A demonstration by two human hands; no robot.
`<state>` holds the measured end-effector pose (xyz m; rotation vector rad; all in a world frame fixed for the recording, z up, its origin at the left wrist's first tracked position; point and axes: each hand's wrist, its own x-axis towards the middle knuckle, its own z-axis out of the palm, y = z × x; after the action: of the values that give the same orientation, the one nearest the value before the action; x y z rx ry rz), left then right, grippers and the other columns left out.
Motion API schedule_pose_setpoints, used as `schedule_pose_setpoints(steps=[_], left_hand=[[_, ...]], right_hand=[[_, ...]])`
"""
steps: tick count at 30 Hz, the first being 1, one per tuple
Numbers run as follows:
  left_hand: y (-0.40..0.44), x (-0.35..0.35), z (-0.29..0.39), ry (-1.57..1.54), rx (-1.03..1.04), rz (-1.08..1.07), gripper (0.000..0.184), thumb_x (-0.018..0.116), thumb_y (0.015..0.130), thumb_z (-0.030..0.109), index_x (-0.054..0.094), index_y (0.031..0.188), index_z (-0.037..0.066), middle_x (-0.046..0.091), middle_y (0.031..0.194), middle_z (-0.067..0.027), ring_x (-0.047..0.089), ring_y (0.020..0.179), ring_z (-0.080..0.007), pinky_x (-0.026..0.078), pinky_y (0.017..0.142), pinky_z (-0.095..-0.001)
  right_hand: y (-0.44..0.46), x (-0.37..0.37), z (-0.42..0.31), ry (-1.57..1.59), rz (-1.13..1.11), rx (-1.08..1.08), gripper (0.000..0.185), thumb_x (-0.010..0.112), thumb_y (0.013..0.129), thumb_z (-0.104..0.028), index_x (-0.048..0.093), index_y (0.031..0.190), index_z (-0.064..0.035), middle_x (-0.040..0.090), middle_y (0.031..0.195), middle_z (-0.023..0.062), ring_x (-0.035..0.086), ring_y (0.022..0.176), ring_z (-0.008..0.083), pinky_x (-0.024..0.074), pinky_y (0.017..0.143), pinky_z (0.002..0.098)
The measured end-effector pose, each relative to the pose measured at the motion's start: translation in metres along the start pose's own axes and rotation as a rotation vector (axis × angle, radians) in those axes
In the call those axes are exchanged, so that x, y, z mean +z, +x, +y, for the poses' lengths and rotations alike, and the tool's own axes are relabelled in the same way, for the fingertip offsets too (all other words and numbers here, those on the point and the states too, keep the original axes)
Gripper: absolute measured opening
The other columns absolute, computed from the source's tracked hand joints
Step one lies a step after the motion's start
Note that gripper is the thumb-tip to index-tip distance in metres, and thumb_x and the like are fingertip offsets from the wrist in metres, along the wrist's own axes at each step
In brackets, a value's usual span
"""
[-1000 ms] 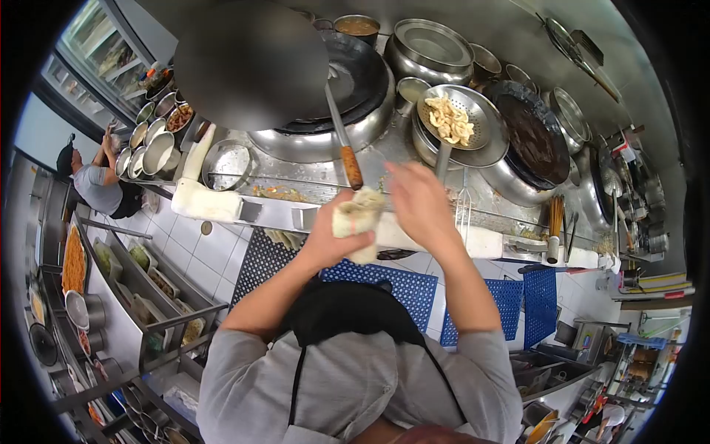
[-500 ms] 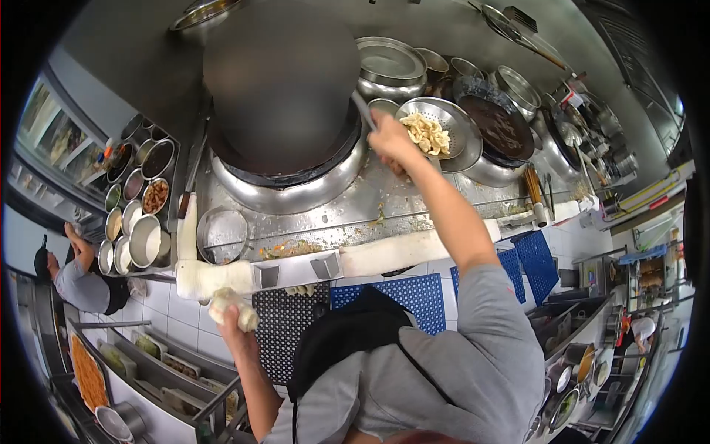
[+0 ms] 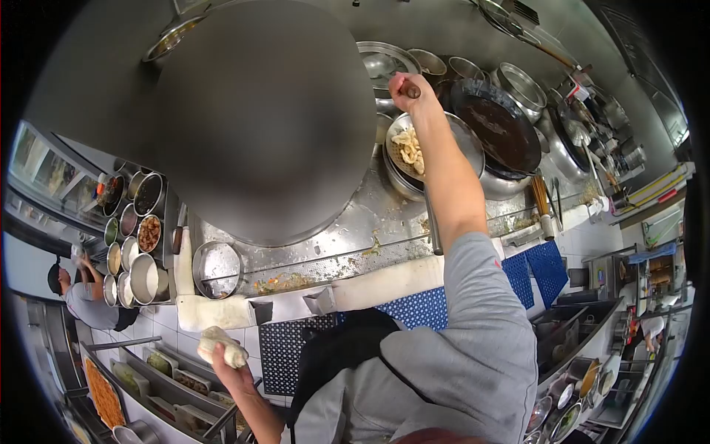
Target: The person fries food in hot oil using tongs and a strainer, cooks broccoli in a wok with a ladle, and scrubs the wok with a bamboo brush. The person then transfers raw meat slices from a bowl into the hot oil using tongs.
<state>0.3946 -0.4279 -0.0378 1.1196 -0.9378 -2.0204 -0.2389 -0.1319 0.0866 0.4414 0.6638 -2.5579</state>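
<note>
My right hand (image 3: pixel 404 86) grips a ladle by its handle, whose dark wooden end (image 3: pixel 411 90) points at me. The ladle's metal bowl (image 3: pixel 380 66) shows beyond the fist, by the lidded metal pot. Below my forearm sits a perforated strainer (image 3: pixel 397 127) with pale strips of food (image 3: pixel 407 149) in it, partly covered by the arm. In my left hand (image 3: pixel 231 372) is a bunched white cloth (image 3: pixel 222 348), held out over the floor at the counter's near side. A large grey blur hides the wok area left of the ladle.
A dark wok (image 3: pixel 494 127) with brown liquid stands to the right. Several food tins (image 3: pixel 149 234) line the left. A round metal dish (image 3: pixel 217 269) and food scraps (image 3: pixel 281 283) lie along the stove's front. Another person (image 3: pixel 92 296) is at far left.
My right hand has moved up and away with the ladle, and its handle end now faces me. The left hand with the cloth has lowered slightly. The blurred area has grown.
</note>
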Motion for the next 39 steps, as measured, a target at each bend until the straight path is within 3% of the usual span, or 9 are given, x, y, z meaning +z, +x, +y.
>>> schedule_pose_setpoints(steps=[3, 5, 13, 17, 24, 25, 29, 32, 39], left_hand=[[0.001, 0.034, 0.014, -0.112, -0.095, -0.104, 0.045, 0.06, 0.087, 0.03, 0.051, 0.121, 0.002, 0.062, 0.087, -0.0104, 0.061, 0.077, -0.0197, 0.05, 0.062, -0.0293], [0.006, 0.065, 0.022, -0.127, -0.139, -0.265, 0.045, 0.055, 0.089, 0.039, 0.056, 0.113, 0.002, 0.061, 0.083, -0.0103, 0.06, 0.074, -0.0197, 0.048, 0.062, -0.0285], [0.044, 0.177, 0.037, -0.32, -0.433, -1.04, 0.058, 0.048, 0.092, 0.05, 0.06, 0.109, -0.004, 0.057, 0.124, -0.0249, 0.054, 0.117, -0.0373, 0.046, 0.099, -0.048], [0.037, 0.228, 0.035, -0.264, -0.504, -1.141, 0.057, 0.048, 0.09, 0.05, 0.06, 0.109, -0.003, 0.058, 0.123, -0.0228, 0.048, 0.125, -0.037, 0.038, 0.106, -0.0482], [0.096, 0.253, 0.007, -0.18, -0.652, -1.209, 0.042, 0.043, 0.093, 0.041, 0.06, 0.118, 0.011, 0.062, 0.111, -0.0069, 0.056, 0.106, -0.0263, 0.043, 0.096, -0.0469], [0.08, 0.256, 0.012, -0.085, -0.541, -0.883, 0.042, 0.044, 0.093, 0.04, 0.059, 0.119, 0.011, 0.061, 0.111, -0.0072, 0.056, 0.108, -0.0274, 0.043, 0.097, -0.0477], [0.052, 0.259, 0.022, -0.231, -0.593, -0.927, 0.039, 0.054, 0.091, 0.036, 0.062, 0.111, 0.003, 0.061, 0.11, -0.0131, 0.052, 0.108, -0.0417, 0.047, 0.093, -0.0504], [0.073, 0.259, 0.021, -0.437, -0.809, -0.962, 0.029, 0.06, 0.087, 0.015, 0.055, 0.102, -0.008, 0.052, 0.102, -0.0195, 0.052, 0.096, -0.0336, 0.05, 0.082, -0.0402], [0.07, 0.259, 0.02, -0.825, -0.984, -0.682, 0.035, 0.06, 0.084, 0.005, 0.046, 0.113, -0.009, 0.036, 0.114, -0.0209, 0.049, 0.075, -0.0201, 0.048, 0.057, -0.0305]], right_hand=[[-0.02, -0.002, 0.005, 0.008, -0.195, 0.046, 0.013, 0.05, 0.081, 0.001, 0.05, 0.069, -0.0037, 0.053, 0.06, 0.0053, 0.051, 0.05, 0.0144, 0.0461, 0.048, 0.024], [-0.085, 0.011, 0.034, -0.397, -0.352, -0.34, 0.014, 0.049, 0.079, -0.002, 0.052, 0.066, -0.0061, 0.053, 0.06, 0.0048, 0.051, 0.053, 0.0145, 0.0474, 0.055, 0.0284], [-0.166, 0.038, 0.144, 0.324, -0.267, 0.238, 0.021, 0.055, 0.076, -0.004, 0.049, 0.057, -0.0094, 0.049, 0.054, 0.0032, 0.048, 0.046, 0.0134, 0.0449, 0.046, 0.0251], [-0.169, 0.002, 0.241, 0.173, -0.305, 0.129, 0.02, 0.058, 0.076, -0.008, 0.051, 0.057, -0.0103, 0.05, 0.054, 0.0034, 0.051, 0.047, 0.0143, 0.0486, 0.047, 0.0264], [-0.218, -0.021, 0.321, -0.058, -0.143, 0.157, 0.02, 0.054, 0.096, -0.021, 0.063, 0.095, -0.0024, 0.059, 0.065, 0.0055, 0.059, 0.051, 0.0147, 0.0503, 0.042, 0.0271], [-0.257, -0.019, 0.297, -0.429, -0.206, 0.079, 0.023, 0.056, 0.095, -0.023, 0.065, 0.1, -0.0026, 0.062, 0.068, 0.007, 0.061, 0.054, 0.0152, 0.0507, 0.043, 0.0276], [-0.305, -0.059, 0.215, -1.115, -0.302, -0.31, 0.028, 0.058, 0.092, -0.027, 0.069, 0.101, -0.0036, 0.068, 0.076, 0.0115, 0.068, 0.063, 0.0186, 0.0548, 0.053, 0.0305], [-0.333, -0.114, 0.115, -1.58, -0.028, -1.048, 0.031, 0.063, 0.086, -0.024, 0.068, 0.109, -0.0037, 0.072, 0.094, 0.0121, 0.07, 0.078, 0.0224, 0.0546, 0.077, 0.0345], [-0.349, -0.321, -0.143, -1.726, 1.016, -0.865, 0.03, 0.059, 0.085, -0.033, 0.072, 0.095, -0.0081, 0.069, 0.09, 0.0199, 0.067, 0.087, 0.0368, 0.052, 0.082, 0.0442]])
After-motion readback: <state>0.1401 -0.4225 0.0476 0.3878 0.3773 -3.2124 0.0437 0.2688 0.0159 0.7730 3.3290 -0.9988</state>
